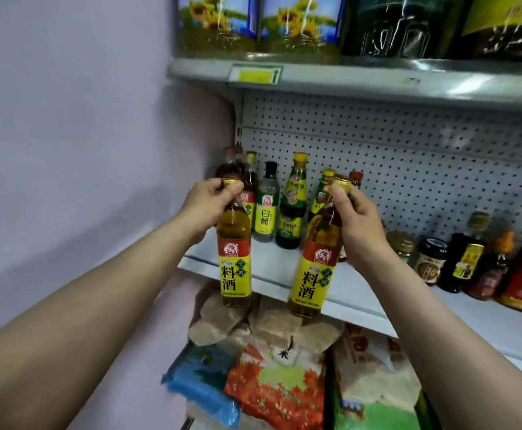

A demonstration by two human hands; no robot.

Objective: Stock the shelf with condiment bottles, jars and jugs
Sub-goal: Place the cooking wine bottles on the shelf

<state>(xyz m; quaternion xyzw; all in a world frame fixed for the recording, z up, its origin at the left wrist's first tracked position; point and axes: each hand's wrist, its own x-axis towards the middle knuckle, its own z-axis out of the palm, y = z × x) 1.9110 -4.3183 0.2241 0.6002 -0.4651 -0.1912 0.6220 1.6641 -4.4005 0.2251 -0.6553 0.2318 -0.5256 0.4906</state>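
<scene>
Left hand (pixel 210 201) and right hand (pixel 357 218) each pinch a cooking-wine bottle's neck before the shelf (pixel 362 293) — next, set both upright beside the vinegar bottle (pixel 265 209).

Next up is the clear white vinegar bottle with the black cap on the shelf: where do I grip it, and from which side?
Take the white vinegar bottle by its neck, just under the black cap, coming from above and in front. It stands upright, bottles crowd both sides of it, and only the neck stands free. Both hands are full now.
</scene>
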